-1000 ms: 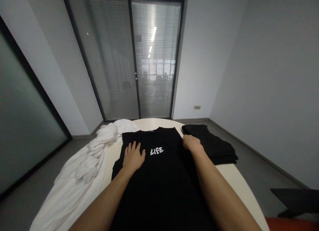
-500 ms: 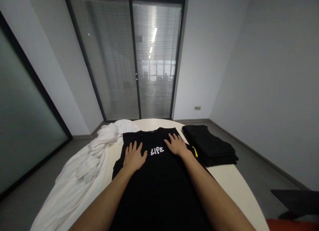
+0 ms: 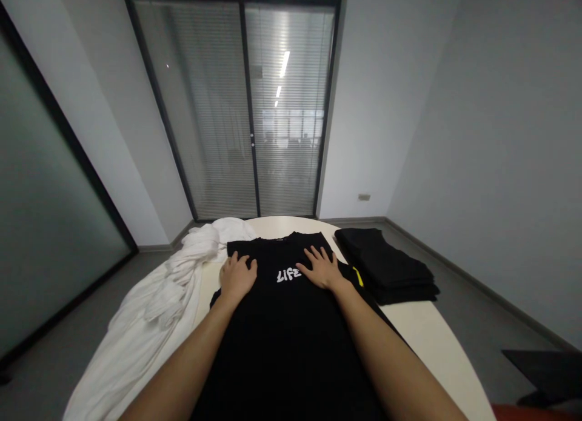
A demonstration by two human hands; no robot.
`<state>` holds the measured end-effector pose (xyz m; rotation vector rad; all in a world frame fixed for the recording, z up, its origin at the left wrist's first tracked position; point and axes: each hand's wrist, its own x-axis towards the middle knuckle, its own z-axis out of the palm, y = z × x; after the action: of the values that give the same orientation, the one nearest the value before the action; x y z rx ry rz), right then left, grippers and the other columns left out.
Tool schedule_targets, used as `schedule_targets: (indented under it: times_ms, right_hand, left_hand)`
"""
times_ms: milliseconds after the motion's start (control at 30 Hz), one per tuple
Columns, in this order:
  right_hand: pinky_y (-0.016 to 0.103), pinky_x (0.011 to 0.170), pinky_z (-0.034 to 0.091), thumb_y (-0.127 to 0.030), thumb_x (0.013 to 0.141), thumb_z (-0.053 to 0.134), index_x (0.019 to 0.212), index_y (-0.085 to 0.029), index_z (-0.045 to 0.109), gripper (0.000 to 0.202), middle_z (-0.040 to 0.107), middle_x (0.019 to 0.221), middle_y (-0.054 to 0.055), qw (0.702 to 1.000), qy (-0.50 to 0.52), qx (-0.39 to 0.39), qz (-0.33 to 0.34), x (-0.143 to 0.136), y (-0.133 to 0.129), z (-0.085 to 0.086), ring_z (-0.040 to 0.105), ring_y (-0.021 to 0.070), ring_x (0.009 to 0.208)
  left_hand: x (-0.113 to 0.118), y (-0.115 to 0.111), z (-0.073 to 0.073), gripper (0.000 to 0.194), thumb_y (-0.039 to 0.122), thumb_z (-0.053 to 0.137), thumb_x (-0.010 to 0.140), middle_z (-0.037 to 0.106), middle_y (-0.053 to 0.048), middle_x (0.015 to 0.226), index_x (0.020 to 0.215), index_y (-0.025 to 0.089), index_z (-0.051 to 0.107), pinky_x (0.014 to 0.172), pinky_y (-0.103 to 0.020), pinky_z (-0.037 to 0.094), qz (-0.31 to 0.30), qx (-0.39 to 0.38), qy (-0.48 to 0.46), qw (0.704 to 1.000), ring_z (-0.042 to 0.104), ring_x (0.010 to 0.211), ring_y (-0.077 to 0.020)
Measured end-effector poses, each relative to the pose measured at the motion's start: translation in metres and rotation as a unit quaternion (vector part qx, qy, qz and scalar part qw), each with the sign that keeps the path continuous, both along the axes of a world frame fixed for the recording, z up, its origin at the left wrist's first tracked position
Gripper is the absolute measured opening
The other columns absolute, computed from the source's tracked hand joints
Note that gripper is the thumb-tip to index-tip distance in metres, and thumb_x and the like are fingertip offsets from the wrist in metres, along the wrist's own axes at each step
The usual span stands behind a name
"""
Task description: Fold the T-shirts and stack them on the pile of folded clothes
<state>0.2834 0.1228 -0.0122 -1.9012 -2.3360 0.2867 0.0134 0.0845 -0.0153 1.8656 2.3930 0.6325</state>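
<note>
A black T-shirt with white lettering lies spread on the table, its neckline toward the far side. At its upper left edge rests my left hand, the fingers bent but apart, the thumb on the cloth. My right hand lies flat on the upper right of the shirt with fingers spread, partly covering the lettering. A yellow strip shows beside my right forearm.
A stack of folded black garments sits at the right of the cream round table. Crumpled white cloth runs along the left side and over the edge. A dark flat object stands at lower right, off the table.
My left hand has shifted slightly to the shirt's left edge, and its fingers have bent from lying flat. My right hand stays spread on the cloth. The view has moved slightly.
</note>
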Motion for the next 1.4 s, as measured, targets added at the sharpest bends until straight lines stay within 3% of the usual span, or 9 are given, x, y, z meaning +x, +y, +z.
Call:
schedule_targets:
  times_ms: [100,233,333,400,500,733,967,1167,1400]
  right_hand:
    - [0.060,0.118,0.000,-0.077,0.091,0.019,0.158,-0.028,0.023,0.083,0.014,0.166,0.004,1.000,0.003,-0.002,0.007,0.000,0.000,0.001,0.004,0.0341,0.152]
    - [0.060,0.118,0.001,-0.075,0.091,0.020,0.158,-0.028,0.023,0.082,0.013,0.166,0.003,1.000,-0.003,-0.005,0.005,0.000,0.000,0.003,0.004,0.0334,0.152]
    - [0.060,0.118,0.001,-0.075,0.091,0.021,0.158,-0.027,0.023,0.082,0.013,0.166,0.003,1.000,-0.002,-0.005,0.004,-0.001,-0.001,0.005,0.005,0.0333,0.152]
    - [0.060,0.118,0.001,-0.076,0.091,0.021,0.158,-0.027,0.024,0.083,0.014,0.166,0.004,1.000,-0.001,-0.005,0.002,-0.002,-0.001,0.005,0.005,0.0337,0.152]
    - [0.059,0.118,0.001,-0.077,0.090,0.022,0.158,-0.027,0.025,0.084,0.015,0.166,0.004,1.000,0.003,-0.001,0.002,-0.002,-0.001,0.004,0.006,0.0337,0.152]
    - [0.058,0.118,0.001,-0.075,0.092,0.021,0.158,-0.028,0.023,0.082,0.013,0.166,0.003,1.000,-0.004,0.003,0.002,0.000,0.001,0.000,0.005,0.0334,0.152]
    - [0.058,0.119,0.002,-0.079,0.089,0.023,0.157,-0.028,0.026,0.085,0.016,0.166,0.004,1.000,0.010,0.000,-0.003,0.000,-0.001,0.001,0.006,0.0342,0.152]
    - [0.056,0.119,0.001,-0.079,0.089,0.022,0.158,-0.027,0.025,0.086,0.015,0.166,0.004,1.000,0.008,0.008,-0.013,-0.001,-0.001,0.000,0.006,0.0343,0.152]
    - [0.056,0.119,0.003,-0.079,0.090,0.018,0.157,-0.025,0.026,0.087,0.015,0.166,0.007,0.999,0.004,0.014,-0.042,-0.001,0.003,-0.005,0.007,0.0337,0.152]
  left_hand:
    - [-0.024,0.007,0.003,0.051,0.046,0.046,0.093,0.053,-0.019,0.144,0.130,0.016,0.065,0.103,-0.056,0.042,0.042,-0.011,-0.020,0.999,0.053,0.128,-0.0414]
    - [-0.042,0.017,0.002,0.044,0.036,0.042,0.096,0.066,-0.011,0.131,0.128,0.017,0.065,0.105,-0.040,0.046,0.024,-0.017,-0.048,0.998,0.060,0.123,-0.0284]
    - [-0.042,0.022,0.003,0.044,0.025,0.037,0.098,0.061,-0.008,0.139,0.134,0.014,0.059,0.110,-0.027,0.041,-0.005,-0.002,-0.053,0.999,0.055,0.130,-0.0180]
    - [-0.042,0.023,0.005,0.045,0.022,0.036,0.097,0.055,-0.008,0.146,0.137,0.013,0.055,0.113,-0.026,0.036,-0.013,0.010,-0.047,0.999,0.048,0.136,-0.0158]
    - [-0.044,0.018,0.006,0.048,0.018,0.042,0.093,0.051,-0.010,0.149,0.141,0.013,0.050,0.114,-0.030,0.037,-0.007,0.011,-0.032,0.999,0.046,0.138,-0.0193]
    - [-0.045,0.001,0.004,0.046,0.019,0.046,0.092,0.058,-0.021,0.133,0.137,0.015,0.051,0.095,-0.044,0.050,0.038,-0.028,0.000,0.999,0.062,0.118,-0.0326]
    - [-0.042,-0.003,0.006,0.051,0.014,0.037,0.093,0.060,-0.016,0.134,0.143,0.020,0.048,0.094,-0.041,0.051,0.047,-0.033,0.006,0.998,0.064,0.115,-0.0302]
    - [-0.040,-0.005,0.009,0.045,0.015,0.036,0.092,0.061,-0.019,0.128,0.133,0.015,0.054,0.084,-0.044,0.053,0.071,-0.026,0.017,0.997,0.067,0.108,-0.0337]
    - [-0.039,-0.003,0.009,0.040,0.033,0.038,0.096,0.063,-0.022,0.120,0.121,0.010,0.060,0.087,-0.043,0.051,0.066,-0.018,0.033,0.997,0.063,0.111,-0.0345]
